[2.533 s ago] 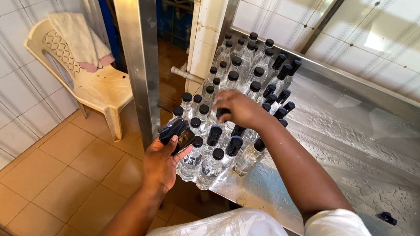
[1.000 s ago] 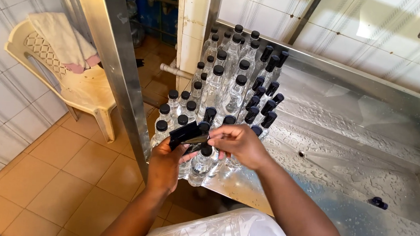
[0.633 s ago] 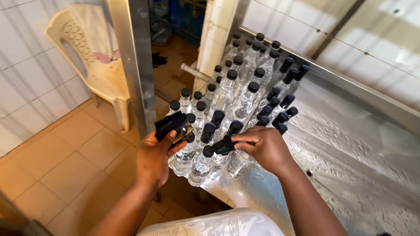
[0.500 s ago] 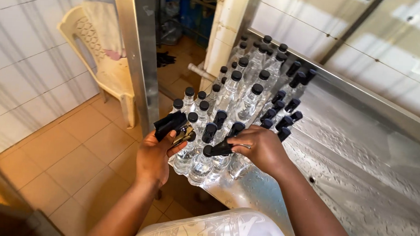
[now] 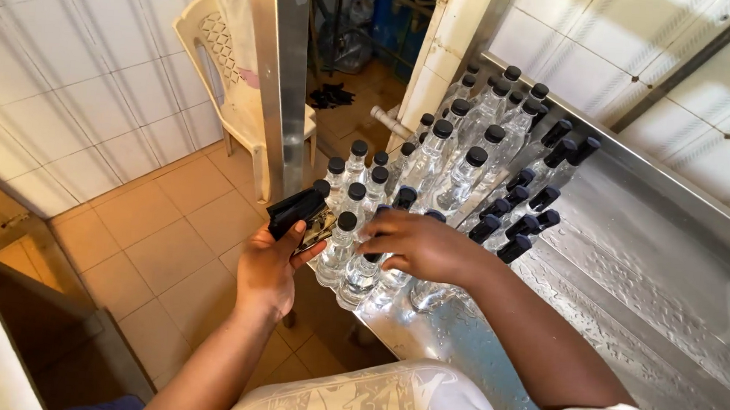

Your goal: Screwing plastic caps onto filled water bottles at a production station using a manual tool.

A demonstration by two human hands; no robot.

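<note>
Several clear plastic bottles with black caps [image 5: 462, 165] stand packed together on a wet steel table [image 5: 634, 275]. My left hand [image 5: 271, 263] is raised beside the nearest bottles and holds a bunch of black caps [image 5: 296, 211]. My right hand [image 5: 418, 245] rests curled over the top of a bottle in the front row [image 5: 360, 269], its fingers closed around a black cap there. The bottles under my right hand are partly hidden.
A steel post [image 5: 284, 79] rises just left of the bottles. A cream plastic chair [image 5: 228, 76] stands on the tiled floor [image 5: 165, 242] by the white tiled wall. A raised steel rim [image 5: 682, 197] runs along the table's far side.
My right hand went from among the bottles to my left hand, then back down onto a front-row bottle. The view swung a little to the right.
</note>
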